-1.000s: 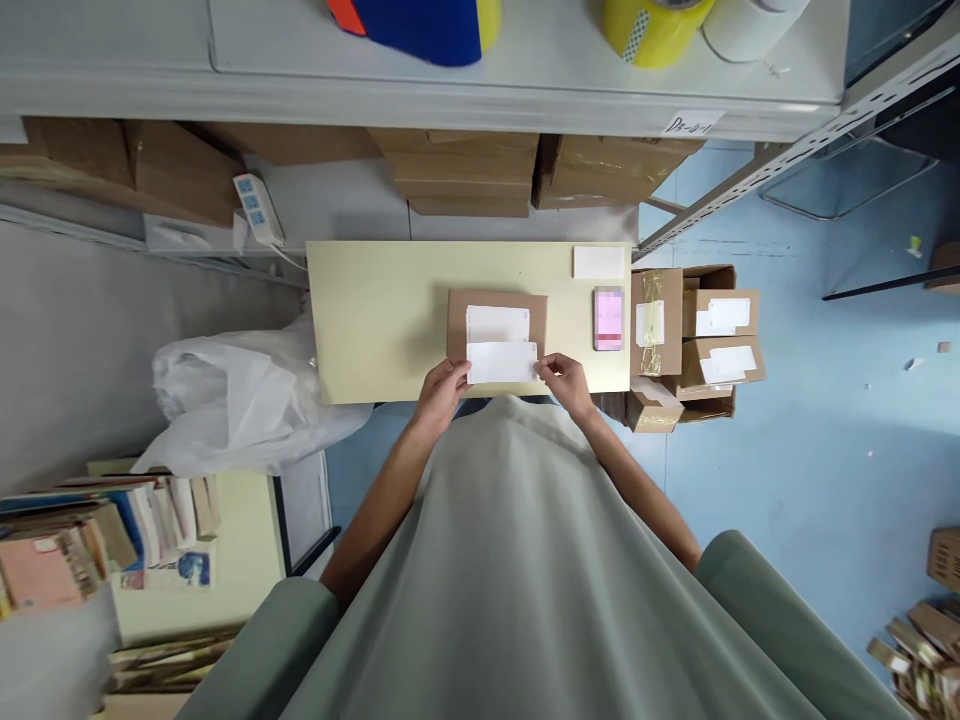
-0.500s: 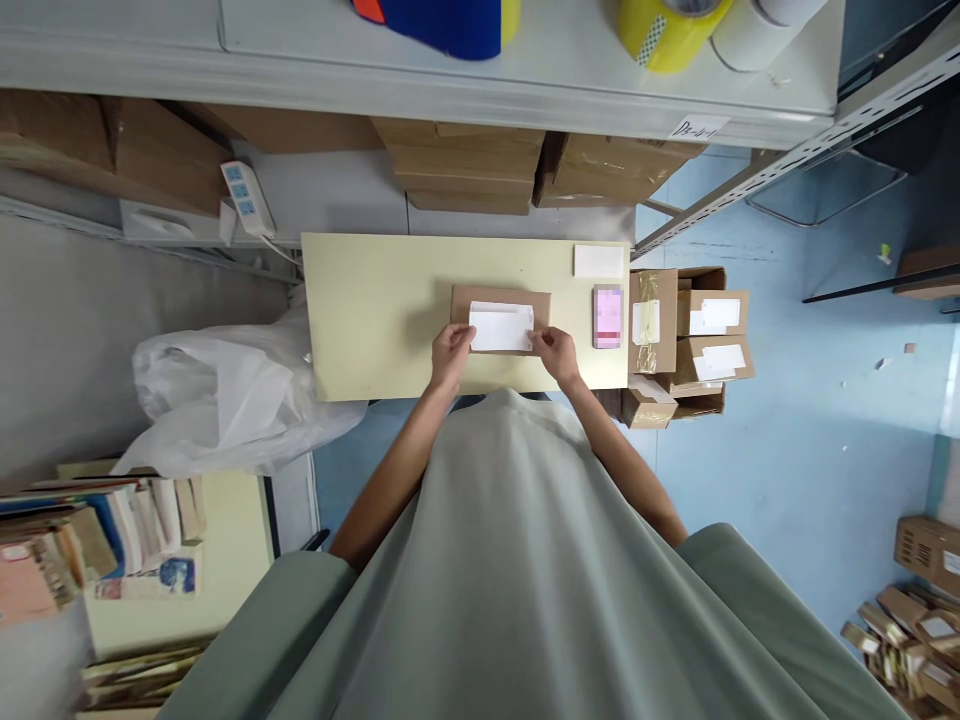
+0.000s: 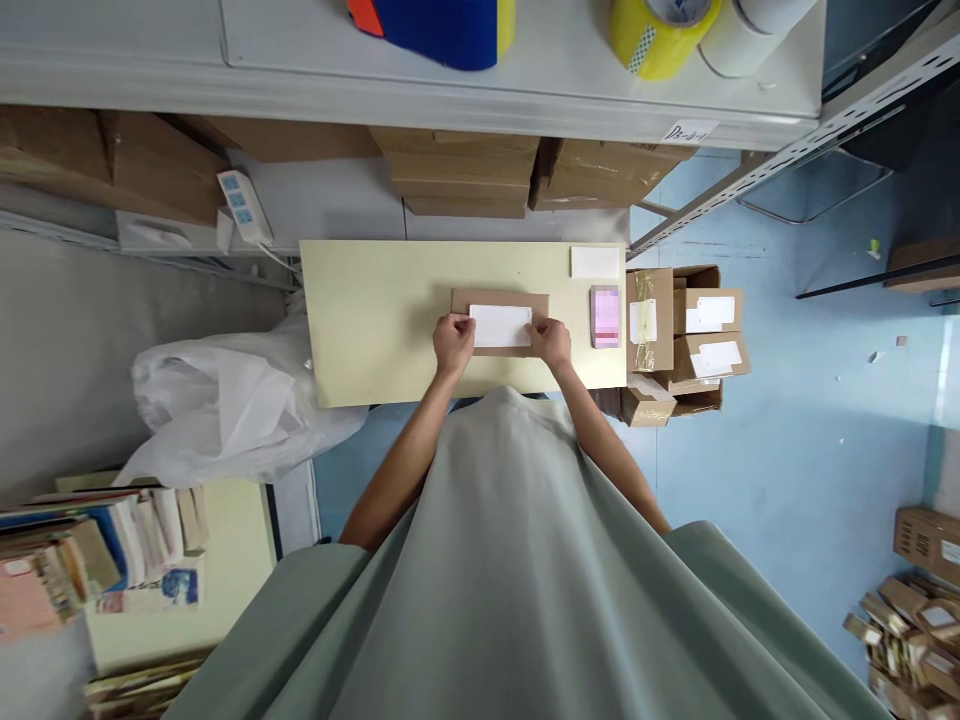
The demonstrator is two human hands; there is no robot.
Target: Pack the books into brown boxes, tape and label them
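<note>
A white paper label [image 3: 501, 327] lies over a flat brown cardboard box [image 3: 501, 298] on the pale yellow table [image 3: 367, 320]. My left hand [image 3: 454, 342] pinches the label's left edge between thumb and fingers. At its right edge, my right hand [image 3: 552, 342] has its fingers closed on the same label. The cardboard shows as a border around the paper. To the right of my hands are a pink-and-white pad [image 3: 604, 317] and, above it, a white paper slip [image 3: 595, 263].
Several taped cartons [image 3: 651, 320] stand against the table's right end. A white plastic bag [image 3: 240, 395] bulges at the left. Overhead, a shelf [image 3: 300, 80] carries a yellow tape roll [image 3: 660, 40]. A power strip [image 3: 245, 206] hangs behind the table; books [image 3: 112, 535] fill the lower left.
The label now lies flatter and straighter over the box; its top edge looked folded before. Both hands have shifted slightly upward along its side edges. The view has tilted a little.
</note>
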